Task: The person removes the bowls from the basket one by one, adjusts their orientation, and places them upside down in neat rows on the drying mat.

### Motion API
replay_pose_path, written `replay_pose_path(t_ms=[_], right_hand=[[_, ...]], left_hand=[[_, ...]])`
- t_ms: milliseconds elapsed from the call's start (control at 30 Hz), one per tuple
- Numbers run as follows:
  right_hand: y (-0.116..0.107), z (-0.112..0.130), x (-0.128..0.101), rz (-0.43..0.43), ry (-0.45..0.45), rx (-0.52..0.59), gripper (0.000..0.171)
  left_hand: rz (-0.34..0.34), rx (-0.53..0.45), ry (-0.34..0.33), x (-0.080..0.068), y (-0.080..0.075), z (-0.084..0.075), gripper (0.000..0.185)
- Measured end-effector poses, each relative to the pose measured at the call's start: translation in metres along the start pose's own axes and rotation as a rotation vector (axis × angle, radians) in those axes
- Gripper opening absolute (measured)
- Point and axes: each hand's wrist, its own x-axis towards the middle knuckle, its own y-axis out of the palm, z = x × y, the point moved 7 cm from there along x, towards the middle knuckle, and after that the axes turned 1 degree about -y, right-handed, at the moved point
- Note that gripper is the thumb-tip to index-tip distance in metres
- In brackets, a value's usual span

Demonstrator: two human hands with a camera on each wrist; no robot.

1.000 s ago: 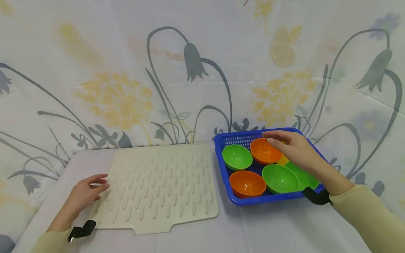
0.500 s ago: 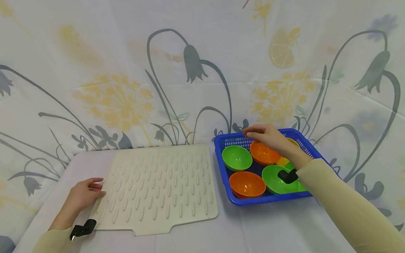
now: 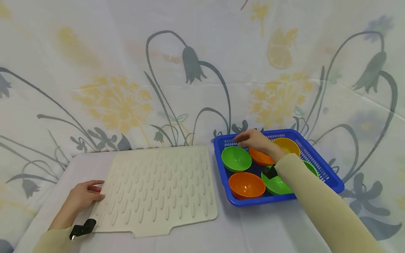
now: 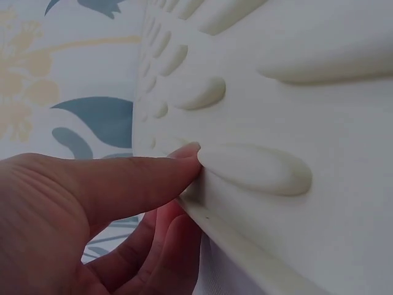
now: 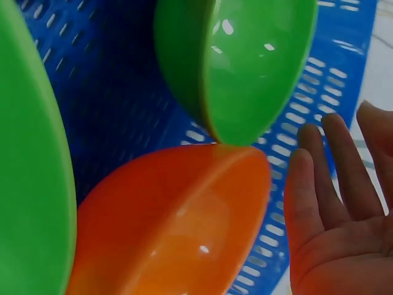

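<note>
Item: cream ribbed rubber drying mat (image 3: 158, 189), on the left half of the white-clothed table (image 3: 259, 228); left hand (image 3: 80, 199) pinches its left edge, thumb above, fingers beneath.

Item: blue perforated plastic basket (image 3: 329, 177), right half, holding green, orange and yellow bowls.

Right hand (image 3: 257, 141), fingers straight and slightly apart, hovers over the basket's far-left corner beside the green plastic bowl (image 3: 236, 159), holding nothing.

Step, as judged: reaching to pick a bowl. Next calls for closing the fingers on one rim.

Pale beige sleeves (image 3: 319, 196), black wrist straps (image 3: 83, 228).

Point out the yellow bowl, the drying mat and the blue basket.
yellow bowl (image 3: 287, 146), head view, on its inner wall.
drying mat (image 3: 158, 189), head view, on its ridged middle.
blue basket (image 3: 329, 176), head view, on its right rim.
</note>
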Motion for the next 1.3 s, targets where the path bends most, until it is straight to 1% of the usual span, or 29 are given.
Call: replay_pose_path(t_ms=[133, 267, 367, 500, 633, 900, 1133, 1300], right_hand=[[0.004, -0.003, 0.004, 0.013, 0.015, -0.064, 0.031], [0.003, -0.003, 0.005, -0.019, 0.015, -0.161, 0.029], [0.002, -0.003, 0.005, -0.036, 0.027, -0.236, 0.028], [0.003, -0.006, 0.005, -0.023, 0.054, -0.274, 0.029], [0.004, -0.011, 0.006, -0.029, 0.064, -0.249, 0.029], [0.004, -0.015, 0.007, -0.032, 0.043, -0.212, 0.029], [0.003, -0.013, 0.005, -0.046, 0.029, -0.201, 0.025], [0.002, -0.008, 0.005, -0.063, 0.011, -0.222, 0.023]], left_hand=[[0.010, -0.007, -0.015, 0.001, 0.001, -0.001, 0.067], [0.009, 0.017, -0.027, 0.001, 0.001, 0.001, 0.067], [0.006, 0.024, -0.018, 0.001, 0.000, 0.001, 0.067], [-0.005, 0.030, -0.004, 0.001, -0.001, 0.002, 0.067], [-0.007, 0.038, -0.005, 0.002, -0.001, 0.001, 0.066], [-0.001, 0.047, -0.001, 0.003, -0.001, 0.000, 0.064], [0.004, 0.052, 0.012, 0.005, -0.001, 0.001, 0.065], [0.022, 0.037, 0.004, 0.005, 0.000, 0.002, 0.066]])
